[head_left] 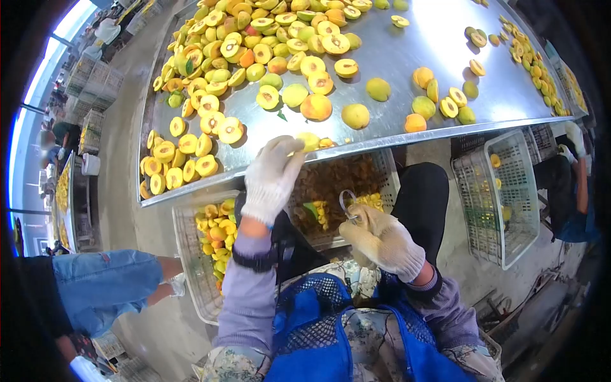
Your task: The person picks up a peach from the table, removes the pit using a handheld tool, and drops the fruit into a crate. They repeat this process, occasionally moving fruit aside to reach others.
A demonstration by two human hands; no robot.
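Observation:
My left hand point(275, 175), in a white glove, is at the front edge of the metal table point(254, 143), its fingertips against a yellow fruit half point(309, 141). Lower and to the right, my gloved right hand point(385, 242) is closed around a metal ring-shaped tool point(347, 202) above a crate. Many halved yellow fruits point(229, 129) with brown centres lie on the table, heaped at the back left. A few whole-looking fruits point(355, 116) rest near the middle.
Below the table edge, a crate point(388, 175) holds brown scraps and yellow pieces. Another crate of fruit point(191, 254) stands left, a third crate point(509, 248) right. A person in denim shorts point(105, 286) is at the left; another person point(573, 184) sits far right.

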